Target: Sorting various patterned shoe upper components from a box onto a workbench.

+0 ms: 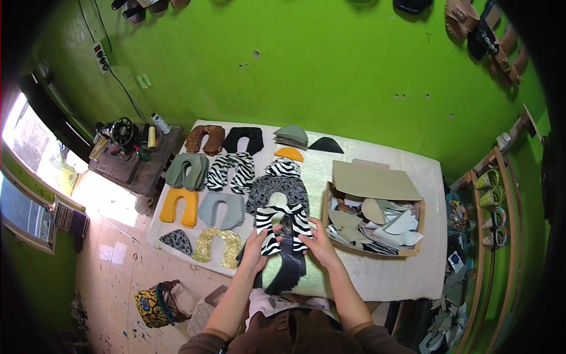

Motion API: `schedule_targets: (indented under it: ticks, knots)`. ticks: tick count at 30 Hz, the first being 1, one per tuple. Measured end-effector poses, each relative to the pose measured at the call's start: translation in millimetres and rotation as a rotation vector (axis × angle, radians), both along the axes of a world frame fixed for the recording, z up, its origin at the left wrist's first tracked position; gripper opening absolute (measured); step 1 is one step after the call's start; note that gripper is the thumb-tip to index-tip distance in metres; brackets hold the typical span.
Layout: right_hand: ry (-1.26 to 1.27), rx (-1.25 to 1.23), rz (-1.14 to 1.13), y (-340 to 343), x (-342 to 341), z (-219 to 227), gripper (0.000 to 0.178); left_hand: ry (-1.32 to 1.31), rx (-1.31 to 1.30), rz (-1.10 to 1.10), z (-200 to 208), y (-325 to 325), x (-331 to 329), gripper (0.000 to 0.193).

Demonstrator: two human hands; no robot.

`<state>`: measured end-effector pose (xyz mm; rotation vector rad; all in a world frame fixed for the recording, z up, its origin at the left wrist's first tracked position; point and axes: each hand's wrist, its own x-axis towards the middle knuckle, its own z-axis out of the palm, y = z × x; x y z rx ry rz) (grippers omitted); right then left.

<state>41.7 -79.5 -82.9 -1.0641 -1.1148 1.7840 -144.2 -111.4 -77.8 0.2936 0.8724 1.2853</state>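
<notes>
My left hand point(254, 250) and my right hand point(320, 243) each grip one leg of a zebra-print U-shaped cut piece point(299, 227), which looks like a shoe upper. It is held above the near edge of the table, its curve pointing away from me. Black cut pieces point(289, 268) lie beneath it, partly covered. Just beyond is a grey-and-black patterned U-shaped pile point(283, 187). To the left lie piles of gold glitter point(207, 246), grey-blue point(219, 209), orange point(177, 207), green point(184, 171) and other zebra-print U pieces point(216, 171).
An open cardboard box point(377, 252) full of scraps stands on the table's right point(407, 280). Half-round green pieces point(290, 135) lie at the back. A sewing machine point(122, 134) stands left, a patterned bag point(154, 307) on the floor, a sandal rack point(477, 248) at right.
</notes>
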Motion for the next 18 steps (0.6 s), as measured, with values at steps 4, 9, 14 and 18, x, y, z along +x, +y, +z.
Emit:
schedule_targets:
  ticks: [4,9,14,18]
  knots:
    - [0.03,0.132,-0.288,10.9,-40.3,-20.7,0.044,-0.023,-0.031,-0.088,3.7,13.0,-43.5,0.028]
    - [-0.324,0.229,-0.203,30.8,-86.5,-15.8,0.012,0.081,-0.016,-0.174,2.1,35.1,-105.3,0.029]
    - [-0.322,0.286,-0.22,49.5,-129.4,-16.6,0.023,0.165,0.061,-0.108,-14.7,56.9,-135.2,0.029]
    - [-0.359,0.418,-0.264,77.6,-161.9,-23.4,0.032,0.398,0.029,-0.132,-24.6,85.2,-169.1,0.028]
